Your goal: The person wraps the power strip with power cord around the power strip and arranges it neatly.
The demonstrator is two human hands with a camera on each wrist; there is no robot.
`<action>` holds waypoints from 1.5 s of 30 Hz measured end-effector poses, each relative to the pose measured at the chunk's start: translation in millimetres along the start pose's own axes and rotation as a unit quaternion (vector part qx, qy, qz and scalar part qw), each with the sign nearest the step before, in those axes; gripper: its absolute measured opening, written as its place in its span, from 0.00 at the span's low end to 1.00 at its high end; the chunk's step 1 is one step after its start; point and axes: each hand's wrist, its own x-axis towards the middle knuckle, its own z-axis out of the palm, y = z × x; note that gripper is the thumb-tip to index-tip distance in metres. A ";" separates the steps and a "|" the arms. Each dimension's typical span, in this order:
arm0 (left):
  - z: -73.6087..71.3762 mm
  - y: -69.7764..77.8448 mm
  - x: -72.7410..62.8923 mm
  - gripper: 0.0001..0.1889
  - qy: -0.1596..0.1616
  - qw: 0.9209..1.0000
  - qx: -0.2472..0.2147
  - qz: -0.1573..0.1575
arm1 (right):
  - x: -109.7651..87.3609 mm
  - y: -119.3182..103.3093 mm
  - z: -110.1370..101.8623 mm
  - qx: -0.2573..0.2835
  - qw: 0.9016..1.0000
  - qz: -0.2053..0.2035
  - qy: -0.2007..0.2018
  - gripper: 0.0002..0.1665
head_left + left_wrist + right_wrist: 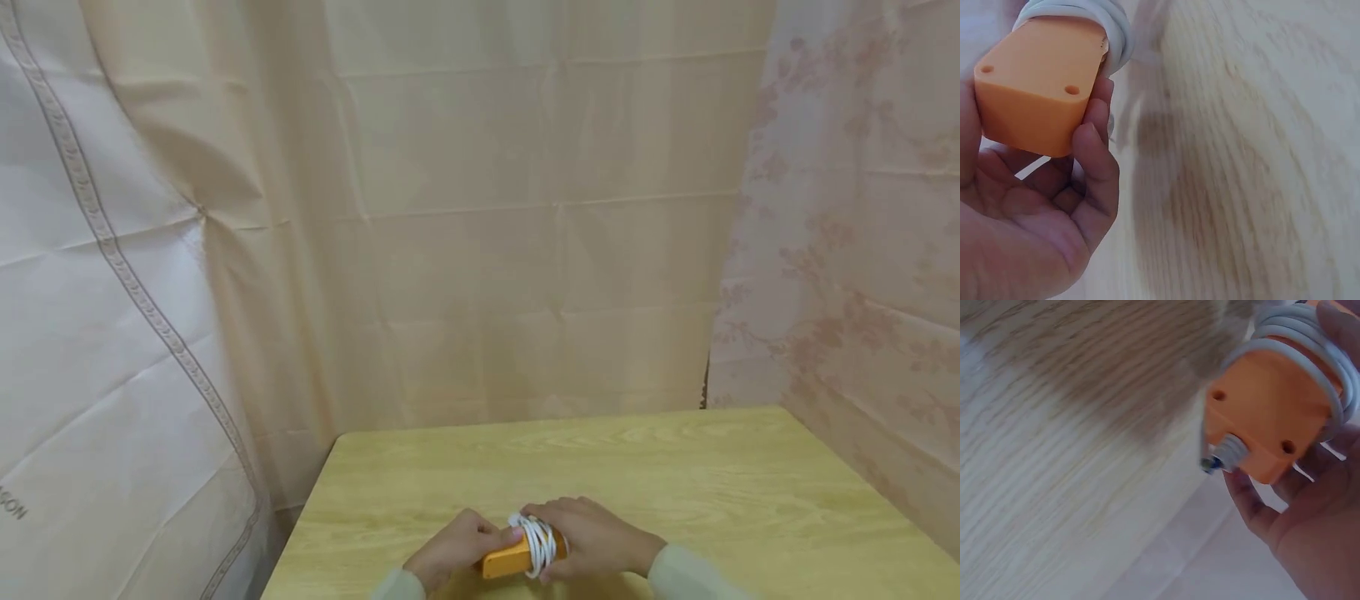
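An orange power strip [506,563] with screw holes at its ends is held over the front of the table, between both hands. Several turns of white cord [542,546] wrap round its middle. My left hand [452,548] grips the left end, thumb on one side and curled fingers on the other, as the left wrist view shows around the orange casing [1041,75]. My right hand [600,537] holds the right end beside the cord turns. In the right wrist view, a ribbed cord sleeve [1232,451] sticks out of that end. The underside of the strip is hidden.
The wood-grain table [637,467] spreads out behind and beside the hands. A beige curtain [525,250] hangs past its far edge. White cloth [112,350] hangs on the left, and a pink floral sheet [862,292] runs along the right side.
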 end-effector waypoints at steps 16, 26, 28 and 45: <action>-13.7 1.8 12.5 0.14 -0.058 0.995 0.011 0.081 | 2.3 10.9 12.2 -0.034 0.998 0.052 0.030 0.50; -17.1 -9.2 8.0 0.17 -0.066 0.994 -0.007 0.092 | 5.1 14.3 9.8 0.031 0.997 0.066 0.011 0.50; -18.1 -11.5 8.2 0.17 -0.066 0.994 -0.013 0.091 | 5.1 14.3 9.9 0.039 0.997 0.072 0.011 0.51; -19.3 -13.2 10.5 0.14 -0.020 0.998 0.003 0.061 | 12.3 15.6 10.3 0.090 0.990 0.104 0.001 0.52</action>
